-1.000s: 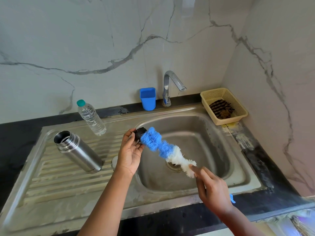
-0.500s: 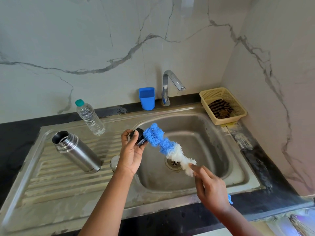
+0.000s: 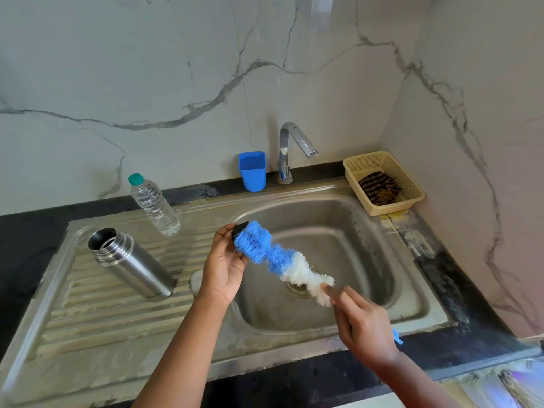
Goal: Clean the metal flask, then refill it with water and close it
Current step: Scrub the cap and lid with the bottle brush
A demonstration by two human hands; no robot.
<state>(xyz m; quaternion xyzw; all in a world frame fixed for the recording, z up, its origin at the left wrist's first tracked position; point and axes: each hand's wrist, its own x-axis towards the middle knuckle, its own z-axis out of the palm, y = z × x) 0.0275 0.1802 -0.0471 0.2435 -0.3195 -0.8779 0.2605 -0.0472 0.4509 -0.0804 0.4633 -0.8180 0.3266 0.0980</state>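
Observation:
The open metal flask [image 3: 132,264] stands on the ribbed drainboard, left of the basin, its mouth uncovered. My left hand [image 3: 225,265] holds a small black cap [image 3: 239,228] over the basin's left edge. My right hand [image 3: 363,326] grips the handle of a blue and white bottle brush [image 3: 278,257], whose blue bristle end presses against the cap. The blue tip of the handle shows below my right wrist. A round metal lid [image 3: 196,281] lies on the drainboard, partly hidden behind my left wrist.
A clear plastic water bottle [image 3: 154,206] with a teal cap stands at the back of the drainboard. Behind the steel sink [image 3: 382,240] stand a blue cup [image 3: 252,171] and the tap [image 3: 290,151]. A yellow basket [image 3: 382,184] with a striped cloth sits at the back right corner.
The brush's blue end has shifted a little against the black cap in my left hand. Both hands stay over the basin; the flask has not moved.

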